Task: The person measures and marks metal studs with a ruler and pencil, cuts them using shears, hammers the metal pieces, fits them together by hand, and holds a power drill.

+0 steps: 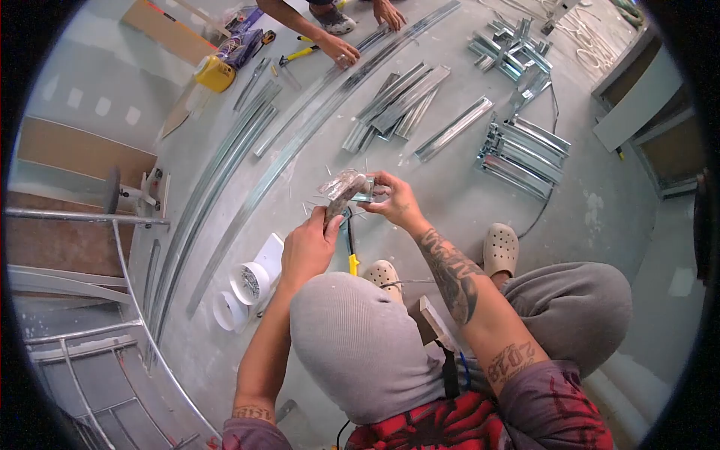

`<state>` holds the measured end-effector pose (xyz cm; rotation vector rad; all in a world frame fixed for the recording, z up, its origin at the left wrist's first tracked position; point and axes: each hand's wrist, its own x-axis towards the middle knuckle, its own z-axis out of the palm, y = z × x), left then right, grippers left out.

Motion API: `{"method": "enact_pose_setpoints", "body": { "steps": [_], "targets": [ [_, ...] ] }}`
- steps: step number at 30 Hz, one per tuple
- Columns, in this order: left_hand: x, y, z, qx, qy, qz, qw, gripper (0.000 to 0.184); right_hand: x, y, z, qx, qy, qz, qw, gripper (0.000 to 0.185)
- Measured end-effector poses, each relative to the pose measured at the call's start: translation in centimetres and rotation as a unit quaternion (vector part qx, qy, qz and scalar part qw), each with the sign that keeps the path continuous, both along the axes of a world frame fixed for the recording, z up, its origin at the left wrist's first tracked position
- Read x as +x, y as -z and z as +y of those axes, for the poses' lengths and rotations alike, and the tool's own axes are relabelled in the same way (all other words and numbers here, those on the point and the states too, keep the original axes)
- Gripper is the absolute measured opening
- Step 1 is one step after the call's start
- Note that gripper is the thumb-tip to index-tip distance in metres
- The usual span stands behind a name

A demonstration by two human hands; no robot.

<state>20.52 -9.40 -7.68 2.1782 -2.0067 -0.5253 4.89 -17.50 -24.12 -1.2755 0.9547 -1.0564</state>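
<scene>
My left hand (307, 246) is closed round the brown handle of a worn hammer-like tool (343, 201), whose exact kind I cannot make out. In my right hand (396, 201), fingers and thumb pinch a short piece of shiny metal channel (365, 190). The tool and the metal piece meet or overlap in front of me, above the floor. Just below them, a hand tool with a yellow handle end (352, 264) stands near my shoe. Small nails or screws lie scattered around that spot.
Long metal channels (217, 176) curve across the left floor. Cut channels (401, 105) and stacked pieces (525, 157) lie ahead. White tubs (247, 283) sit at left, by a metal frame (82, 341). A co-worker's hand (339, 51) touches a long channel.
</scene>
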Motion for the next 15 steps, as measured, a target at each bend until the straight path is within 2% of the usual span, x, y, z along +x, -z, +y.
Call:
{"method": "enact_pose_setpoints", "body": {
  "steps": [5, 8, 10, 11, 13, 14, 15],
  "targets": [
    [0.3, 0.2, 0.6, 0.001, -0.003, 0.005, 1.000, 0.034, -0.1, 0.0, -0.1, -0.010, -0.003, 0.015, 1.000, 0.053],
    [0.6, 1.0, 0.9, 0.003, -0.001, 0.016, 1.000, 0.036, 0.1, 0.9, 0.2, 0.029, -0.018, -0.032, 0.999, 0.056],
    [1.0, 1.4, 1.0, 0.008, 0.005, 0.006, 1.000, 0.037, 0.1, 0.6, -0.1, -0.025, 0.008, -0.030, 0.999, 0.060],
    [1.3, 1.4, 1.5, -0.002, -0.015, 0.045, 0.999, 0.036, -0.2, 0.2, -0.2, -0.027, 0.007, -0.030, 0.999, 0.060],
    [2.6, 2.3, 3.7, -0.011, -0.048, 0.083, 0.995, 0.035, -0.7, -0.6, 0.4, -0.075, 0.031, 0.091, 0.993, 0.063],
    [3.6, 3.2, 5.4, -0.044, -0.098, 0.134, 0.985, 0.033, -0.8, -0.3, 0.3, -0.077, 0.017, 0.088, 0.993, 0.063],
    [4.9, 4.0, 7.6, -0.077, -0.155, 0.180, 0.968, 0.032, -0.9, 0.0, 0.4, -0.136, 0.039, 0.112, 0.984, 0.065]
  ]
}}
